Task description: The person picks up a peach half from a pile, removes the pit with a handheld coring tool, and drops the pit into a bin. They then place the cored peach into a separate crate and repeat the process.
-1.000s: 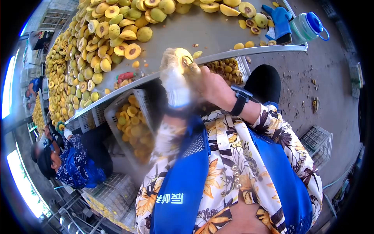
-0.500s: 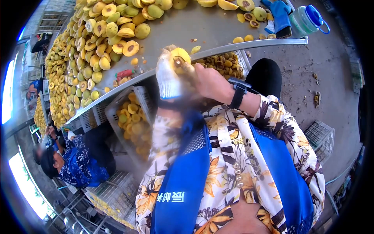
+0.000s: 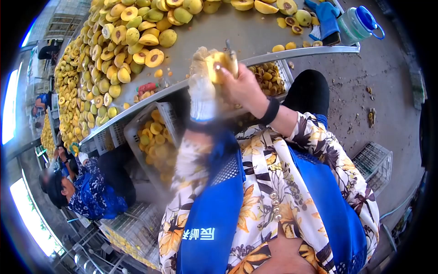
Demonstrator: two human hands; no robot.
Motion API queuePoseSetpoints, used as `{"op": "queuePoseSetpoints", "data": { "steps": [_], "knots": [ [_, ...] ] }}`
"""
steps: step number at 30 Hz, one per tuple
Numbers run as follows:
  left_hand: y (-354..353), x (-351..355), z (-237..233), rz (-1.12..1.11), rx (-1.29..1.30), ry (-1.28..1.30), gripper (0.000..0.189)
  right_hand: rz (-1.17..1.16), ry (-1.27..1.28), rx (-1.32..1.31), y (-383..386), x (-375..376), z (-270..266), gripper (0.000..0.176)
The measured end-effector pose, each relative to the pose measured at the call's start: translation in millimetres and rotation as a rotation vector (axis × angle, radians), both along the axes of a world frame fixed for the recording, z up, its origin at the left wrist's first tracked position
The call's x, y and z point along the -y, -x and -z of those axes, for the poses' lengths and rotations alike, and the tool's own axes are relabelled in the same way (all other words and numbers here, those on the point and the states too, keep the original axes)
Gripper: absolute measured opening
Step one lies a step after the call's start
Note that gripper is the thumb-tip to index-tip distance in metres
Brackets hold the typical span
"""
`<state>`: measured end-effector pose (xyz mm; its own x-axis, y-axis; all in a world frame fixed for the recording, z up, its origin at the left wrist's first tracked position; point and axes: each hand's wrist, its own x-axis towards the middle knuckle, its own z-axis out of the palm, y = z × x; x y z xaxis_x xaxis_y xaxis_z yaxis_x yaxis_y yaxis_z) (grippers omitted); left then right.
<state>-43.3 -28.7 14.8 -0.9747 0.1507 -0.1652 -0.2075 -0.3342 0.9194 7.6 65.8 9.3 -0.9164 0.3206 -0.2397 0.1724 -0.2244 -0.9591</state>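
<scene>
My left hand (image 3: 202, 93), in a white knit glove, is closed around a yellow peach half (image 3: 216, 67) above the table's front edge. My bare right hand (image 3: 246, 89) is closed and pressed against the same fruit, its thumb on the flesh. A small tool with a dark metal tip (image 3: 229, 47) sticks up from the right hand's grip; its handle is mostly hidden. Beneath the hands, a crate (image 3: 286, 75) holds small brownish-yellow pieces. Cut peach halves (image 3: 154, 57) are heaped on the metal table, several showing brown centres.
The metal table's rim (image 3: 301, 51) runs across in front of me. A water bottle (image 3: 353, 26) and blue glove (image 3: 326, 18) lie at its right end. A red-handled object (image 3: 147, 86) rests near the rim. Below stands a peach crate (image 3: 166, 112). A co-worker (image 3: 98, 187) sits at left.
My right hand has turned, so the watch face no longer shows and its thumb lies on the fruit. The tool's dark tip has come into sight. The peach half has tilted.
</scene>
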Motion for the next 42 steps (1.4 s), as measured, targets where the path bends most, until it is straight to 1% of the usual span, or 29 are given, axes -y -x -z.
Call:
{"op": "queuePoseSetpoints", "data": {
  "steps": [1, 2, 3, 5, 6, 8, 9, 11, 13, 15, 18, 20, 22, 24, 27, 31, 32, 33, 35, 36, 39, 40, 42],
  "knots": [
    [4.5, 6.9, 17.4, -0.002, -0.013, 0.083, 0.049, -0.030, -0.278, 0.012, -5.1, 4.2, -6.1, 0.029],
    [9.1, 13.7, 34.9, -0.005, -0.024, 0.167, 0.046, -0.088, -0.427, -0.015, -9.7, 4.7, -7.1, 0.031],
    [4.6, 4.5, 17.4, -0.118, 0.165, -0.276, 0.045, -0.149, -0.577, -0.043, -15.0, 3.9, -7.4, 0.032],
    [1.6, 0.7, -9.8, -0.174, 0.219, -0.219, 0.046, -0.259, -0.635, 0.014, -22.7, -1.3, -19.7, 0.032],
    [0.4, -0.3, -14.8, -0.198, 0.249, -0.189, 0.046, -0.310, -0.663, 0.046, -25.1, -3.5, -23.3, 0.032],
    [-0.1, -0.7, -13.2, -0.174, 0.210, -0.128, 0.047, -0.363, -0.684, 0.057, -28.1, -5.1, -21.9, 0.031],
    [-0.2, -1.2, -12.6, -0.161, 0.188, -0.097, 0.047, -0.389, -0.694, 0.060, -29.0, -5.7, -21.2, 0.031],
    [-3.1, -2.0, -3.9, -0.167, -0.003, 0.125, 0.047, -0.375, -0.693, 0.025, -29.7, -6.4, -18.6, 0.030],
    [-7.8, -6.9, -6.9, -0.170, -0.052, 0.138, 0.047, -0.356, -0.685, 0.005, -30.7, -6.9, -17.6, 0.029],
    [-14.2, -12.3, -13.8, -0.173, 0.046, -0.057, 0.047, -0.333, -0.672, 0.000, -32.5, -8.1, -17.6, 0.028],
    [-13.2, -13.0, -2.7, -0.150, -0.027, 0.029, 0.047, -0.336, -0.679, 0.058, -35.1, -9.5, -24.1, 0.024],
    [-6.9, -8.2, 16.0, -0.108, -0.302, 0.315, 0.045, -0.362, -0.677, 0.044, -37.5, -10.9, -22.6, 0.021],
    [0.5, -0.8, 26.7, -0.008, -0.369, 0.372, 0.043, -0.407, -0.676, 0.060, -39.7, -12.9, -22.9, 0.019],
    [9.0, 3.3, 10.7, 0.145, -0.230, 0.203, 0.041, -0.469, -0.675, 0.102, -40.1, -15.0, -25.7, 0.018],
    [31.7, 22.1, 10.6, 0.638, -0.222, 0.233, 0.043, -0.557, -0.689, 0.128, -43.1, -16.9, -23.6, 0.020],
    [23.9, 15.0, -3.8, 0.400, 0.220, -0.058, 0.052, -0.489, -0.475, 0.194, -39.3, -19.4, -19.2, 0.023],
    [12.4, 8.6, -23.5, 0.300, 0.263, -0.114, 0.047, -0.469, -0.406, 0.210, -38.1, -17.7, -23.2, 0.024],
    [8.0, 4.3, -16.9, 0.225, 0.191, -0.108, 0.044, -0.448, -0.336, 0.224, -36.4, -15.8, -25.7, 0.025],
    [-6.0, -1.3, 3.3, 0.063, 0.054, -0.094, 0.039, -0.430, -0.334, 0.177, -37.5, -8.2, -18.7, 0.024],
    [-18.2, -12.7, -10.7, -0.040, -0.033, -0.089, 0.033, -0.426, -0.335, 0.151, -38.7, -4.9, -19.8, 0.024],
    [-5.3, -6.0, 2.1, -0.110, 0.342, -0.209, 0.027, -0.476, -0.076, 0.339, -38.7, -2.6, -32.2, 0.021],
    [-5.0, -5.9, 4.4, -0.130, 0.399, -0.235, 0.028, -0.493, -0.022, 0.362, -39.4, -2.1, -30.6, 0.021],
    [-6.5, -6.1, 0.8, -0.025, 0.455, -0.296, 0.028, -0.520, 0.086, 0.405, -38.9, -2.6, -31.2, 0.021]
  ]
}}
